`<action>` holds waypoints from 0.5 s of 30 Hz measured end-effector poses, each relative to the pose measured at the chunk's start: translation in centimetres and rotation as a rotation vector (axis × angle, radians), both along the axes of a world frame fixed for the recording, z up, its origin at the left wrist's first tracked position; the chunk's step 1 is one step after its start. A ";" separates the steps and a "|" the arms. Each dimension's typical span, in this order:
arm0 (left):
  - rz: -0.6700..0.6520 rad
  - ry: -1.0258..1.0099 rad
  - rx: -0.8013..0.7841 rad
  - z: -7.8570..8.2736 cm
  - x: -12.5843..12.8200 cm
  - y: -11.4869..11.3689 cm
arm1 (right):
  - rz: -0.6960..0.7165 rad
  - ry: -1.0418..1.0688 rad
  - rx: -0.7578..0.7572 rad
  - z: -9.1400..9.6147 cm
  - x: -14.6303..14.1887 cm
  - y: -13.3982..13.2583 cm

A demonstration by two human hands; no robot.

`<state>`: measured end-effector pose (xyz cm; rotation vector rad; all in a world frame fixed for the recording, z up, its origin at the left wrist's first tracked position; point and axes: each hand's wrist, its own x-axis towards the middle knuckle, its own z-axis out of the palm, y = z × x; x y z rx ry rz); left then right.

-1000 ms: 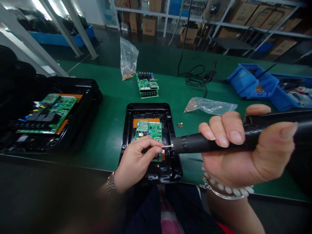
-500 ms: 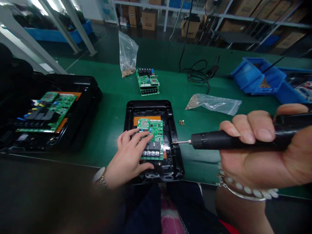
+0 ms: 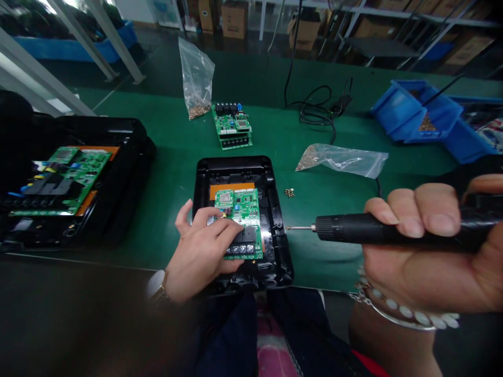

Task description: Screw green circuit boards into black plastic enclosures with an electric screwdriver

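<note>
Resting flat on the green circuit board (image 3: 245,207), the left hand (image 3: 200,251) has its fingers loosely spread, with the fingertips on the board's left part, and grips nothing. Further right, the right hand (image 3: 428,262) is wrapped tight round a black electric screwdriver (image 3: 361,229). The tool is held level, and its thin bit points left and ends just beside the right rim of the black housing (image 3: 236,163), apart from it.

The left hand hides the board's near-left corner. The screwdriver's rear runs off the right edge. Whether a screw sits on the bit is too small to tell.

The board lies inside the open housing at the near edge of the green table (image 3: 165,157), over an orange sheet (image 3: 231,187), with a row of terminals (image 3: 240,249) along its near side.
</note>
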<state>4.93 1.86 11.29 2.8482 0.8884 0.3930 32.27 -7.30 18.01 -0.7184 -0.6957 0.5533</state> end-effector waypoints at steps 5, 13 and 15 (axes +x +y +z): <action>-0.006 0.007 0.030 0.7 1.1 -0.6 | 0.013 -0.050 -0.012 -0.7 0.8 -0.2; 0.051 0.077 0.064 0.6 -0.2 0.5 | 0.001 -0.095 -0.010 -1.4 1.0 -0.2; 0.042 0.082 0.063 0.4 -0.5 0.6 | 0.016 -0.087 -0.022 -1.4 0.5 -0.2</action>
